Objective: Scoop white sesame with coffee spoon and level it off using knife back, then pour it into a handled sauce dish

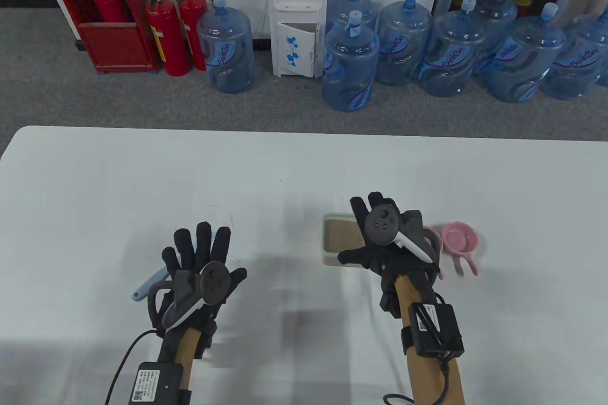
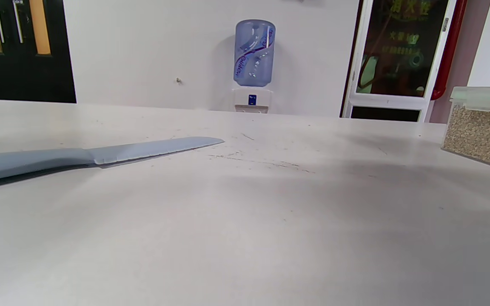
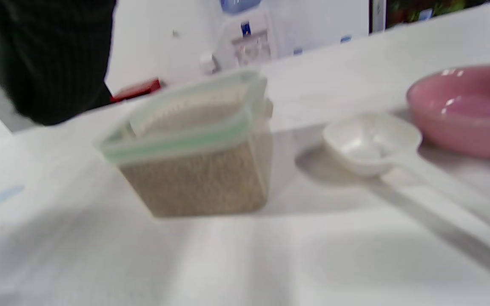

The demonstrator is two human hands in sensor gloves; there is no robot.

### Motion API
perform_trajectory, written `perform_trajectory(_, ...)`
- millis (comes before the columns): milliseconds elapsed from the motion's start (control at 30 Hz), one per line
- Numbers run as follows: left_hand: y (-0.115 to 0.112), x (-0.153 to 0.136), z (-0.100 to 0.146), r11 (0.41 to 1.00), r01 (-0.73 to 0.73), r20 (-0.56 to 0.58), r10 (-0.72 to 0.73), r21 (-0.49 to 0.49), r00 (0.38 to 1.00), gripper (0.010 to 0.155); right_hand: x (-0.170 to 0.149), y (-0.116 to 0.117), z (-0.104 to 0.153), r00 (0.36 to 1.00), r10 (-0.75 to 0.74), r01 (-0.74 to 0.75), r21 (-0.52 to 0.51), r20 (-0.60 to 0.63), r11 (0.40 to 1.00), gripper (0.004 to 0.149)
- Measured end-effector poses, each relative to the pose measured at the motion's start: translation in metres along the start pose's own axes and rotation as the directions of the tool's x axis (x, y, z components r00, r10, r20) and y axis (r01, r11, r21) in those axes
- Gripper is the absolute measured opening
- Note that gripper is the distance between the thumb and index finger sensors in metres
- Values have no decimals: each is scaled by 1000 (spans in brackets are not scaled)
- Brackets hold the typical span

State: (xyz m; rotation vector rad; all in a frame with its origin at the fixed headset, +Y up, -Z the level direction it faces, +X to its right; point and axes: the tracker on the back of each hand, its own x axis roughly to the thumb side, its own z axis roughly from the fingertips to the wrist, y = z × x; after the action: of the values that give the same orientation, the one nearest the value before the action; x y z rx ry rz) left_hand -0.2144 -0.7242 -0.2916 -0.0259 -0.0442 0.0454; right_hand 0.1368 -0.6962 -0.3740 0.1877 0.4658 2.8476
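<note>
Both hands empty; task not begun.
Left hand [image 1: 202,260] spread flat over one blue knife [image 2: 96,156], not gripping; right hand [image 1: 380,239] open above one sesame container [image 3: 194,148], full. Right of it: one white coffee spoon [image 3: 370,142], unfilled; one pink sauce dish [image 1: 460,237], far right, bare. Scooping, levelling, pouring all remain.

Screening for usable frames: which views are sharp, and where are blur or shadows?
Table view: sharp, soft hand shadows on the table. Left wrist view: crisp, knife clear. Right wrist view: blurred; sesame box, spoon and pink dish smeared.
</note>
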Motion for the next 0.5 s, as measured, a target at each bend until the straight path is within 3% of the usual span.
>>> perform_trajectory(267,0,0,0,1000,1,2,-1,-2,1000,85,9,23,-31,1000,25,-26,128,4,991,124)
perform_trajectory(500,-1,1,-1,1000,2,6,-2,-29,1000,88,14,33,-34,995,100,-100,9,2,995,116)
